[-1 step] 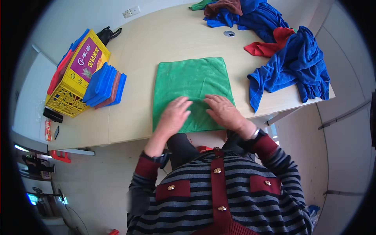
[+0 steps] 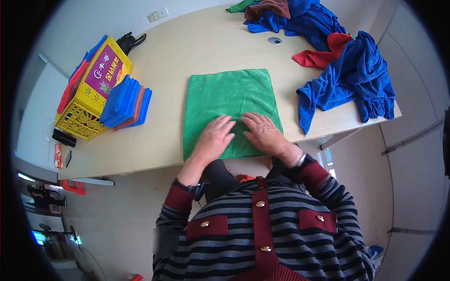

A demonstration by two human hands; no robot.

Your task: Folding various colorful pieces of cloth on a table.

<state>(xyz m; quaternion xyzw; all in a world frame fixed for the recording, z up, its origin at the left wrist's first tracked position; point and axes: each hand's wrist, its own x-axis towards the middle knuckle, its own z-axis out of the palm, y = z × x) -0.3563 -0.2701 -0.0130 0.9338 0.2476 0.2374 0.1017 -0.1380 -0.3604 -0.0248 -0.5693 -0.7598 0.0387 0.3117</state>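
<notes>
A square green towel (image 2: pixel 229 91) lies spread flat on the table in front of me, its near edge close to the table's front edge. My left hand (image 2: pixel 215 139) rests on the near half of the towel, fingers stretched forward. Beside it, my right hand (image 2: pixel 265 134) lies on the cloth too, fingers out and slightly apart. Only a small gap separates the two hands. Neither of them grips anything. Faint creases run across the cloth near the fingertips.
At the left stands a yellow plastic crate (image 2: pixel 84 100) with folded cloths in it. Folded blue and brown towels (image 2: pixel 126 104) lean against its side. Loose blue towels (image 2: pixel 351 79) and a red cloth (image 2: pixel 323 51) lie heaped at the right, with another blue pile (image 2: pixel 304 18) behind.
Both hands have shifted very slightly; the left moved a little to the right and the right a little to the left. The towel stays in place.
</notes>
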